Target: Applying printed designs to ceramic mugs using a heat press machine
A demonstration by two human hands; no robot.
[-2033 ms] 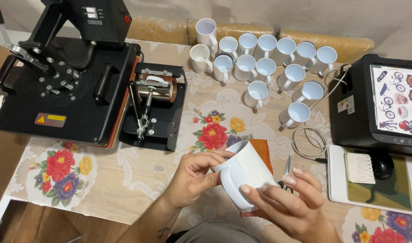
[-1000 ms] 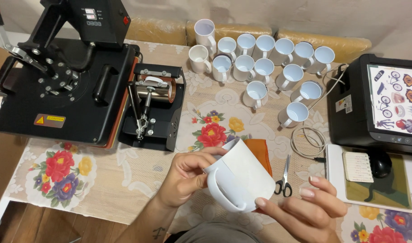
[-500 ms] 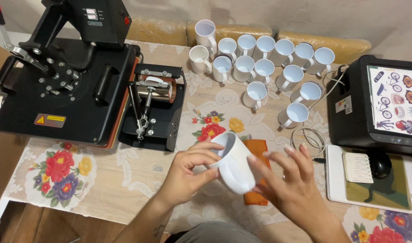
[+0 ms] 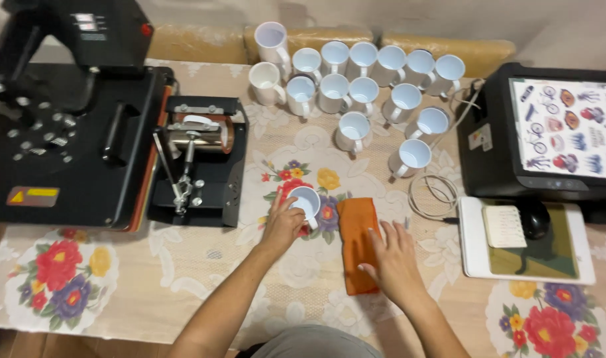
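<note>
Though gripped, mug left of cloth.

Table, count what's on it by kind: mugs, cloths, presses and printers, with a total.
White mugs: 16 (15 standing together, 1 mug in the left hand)
Orange cloth: 1, under the right hand
Presses: 2 (flat press, mug press)
Printer: 1
Total: 20

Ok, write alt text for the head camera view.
A person's left hand holds a white mug upright on a flowered tablecloth, while the right hand rests on an orange cloth. More white mugs stand behind, beside a black press.
</note>
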